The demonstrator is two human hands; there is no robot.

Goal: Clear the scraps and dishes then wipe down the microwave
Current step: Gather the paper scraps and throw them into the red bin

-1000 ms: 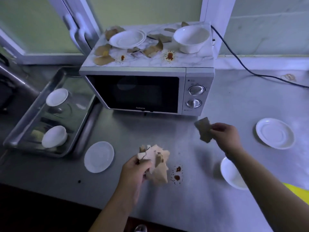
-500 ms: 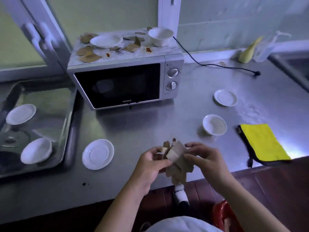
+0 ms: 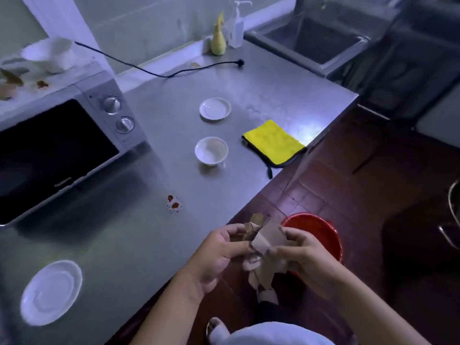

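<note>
Both hands hold a bunch of brown paper scraps (image 3: 265, 241) past the counter's front edge, over the floor. My left hand (image 3: 219, 252) pinches the bunch from the left and my right hand (image 3: 303, 255) grips it from the right. A red bucket (image 3: 321, 230) stands on the floor just beyond my right hand. The microwave (image 3: 59, 148) sits at the left, with a white bowl (image 3: 49, 54), more scraps (image 3: 11, 77) and a red stain on its top. On the counter lie a saucer (image 3: 214, 108), a small bowl (image 3: 211, 150), a plate (image 3: 51, 292) and a yellow cloth (image 3: 273, 141).
A red sauce stain (image 3: 173, 204) marks the steel counter (image 3: 261, 83). The microwave's black cord (image 3: 174, 73) lies unplugged across the back. A yellow bottle (image 3: 218, 38) and a pump dispenser (image 3: 236, 26) stand by the wall. A sink (image 3: 313, 38) is at the far right.
The view swung right and down. Both hands carried the bunch of scraps from above the counter's edge out over the floor, close to the red bucket.
</note>
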